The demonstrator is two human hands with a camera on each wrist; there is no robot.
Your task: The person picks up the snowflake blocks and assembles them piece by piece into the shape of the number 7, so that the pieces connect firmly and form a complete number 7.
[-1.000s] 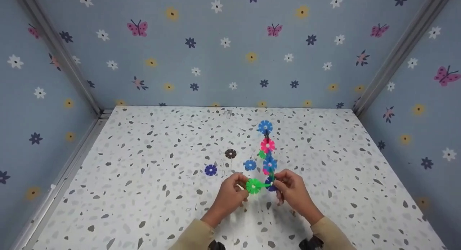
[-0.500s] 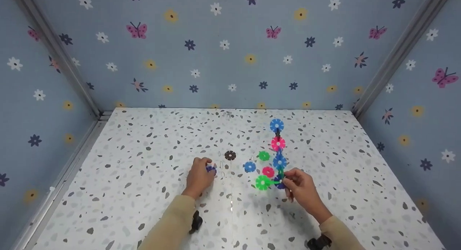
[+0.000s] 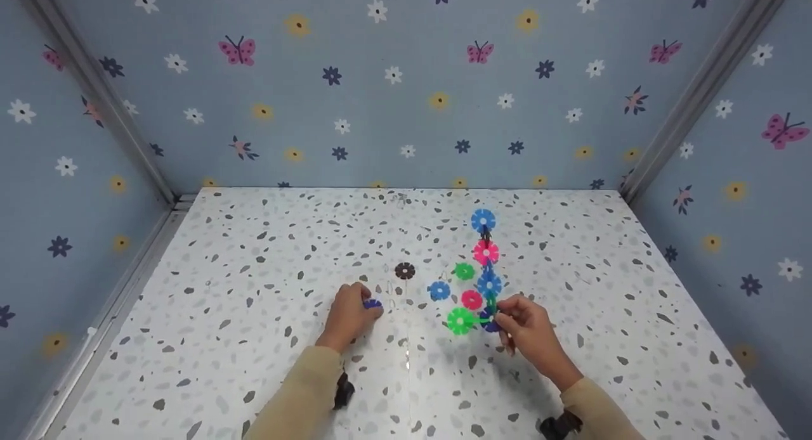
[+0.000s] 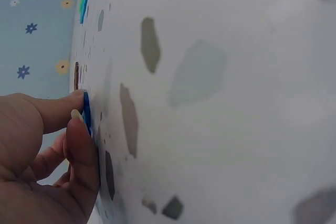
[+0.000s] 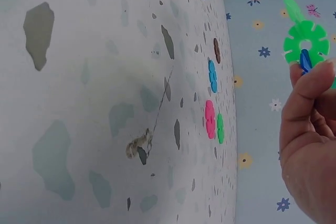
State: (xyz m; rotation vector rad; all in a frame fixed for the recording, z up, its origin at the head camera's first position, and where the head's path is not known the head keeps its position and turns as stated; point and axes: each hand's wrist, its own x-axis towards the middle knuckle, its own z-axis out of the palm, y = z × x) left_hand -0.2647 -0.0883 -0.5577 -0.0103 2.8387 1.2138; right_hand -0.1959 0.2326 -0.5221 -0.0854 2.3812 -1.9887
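1. Left hand (image 3: 349, 316): thumb and curled fingers pinch the rim of a loose dark blue slotted snowflake disc (image 3: 373, 304) at the tabletop (image 3: 254, 338). Whether the disc has left the surface cannot be told.
2. Right hand (image 3: 531, 333): thumb and index finger grip the near end of a linked disc chain (image 3: 489, 281) at its dark blue end disc (image 3: 488, 322). In the right wrist view, this end stands clear of the tabletop.
3. Chain layout, far to near: light blue disc (image 3: 483, 220), black disc seen edge-on (image 3: 486, 235), pink disc (image 3: 486, 253), blue edge-on link, mid-chain blue disc, green edge-on link, dark blue end disc. A bright green disc (image 3: 460, 321) branches off to the left of that end.
4. Loose discs, flat on the tabletop between the hands and beyond: brown disc (image 3: 405, 271), small blue disc (image 3: 439, 291), small green disc (image 3: 464, 271), small pink disc (image 3: 471, 300). The small pink and small green discs lie just left of the chain.
5. Surroundings: speckled white tabletop; blue wall (image 3: 406, 97) printed with flowers and butterflies; beige sleeves (image 3: 298, 392) on both arms.
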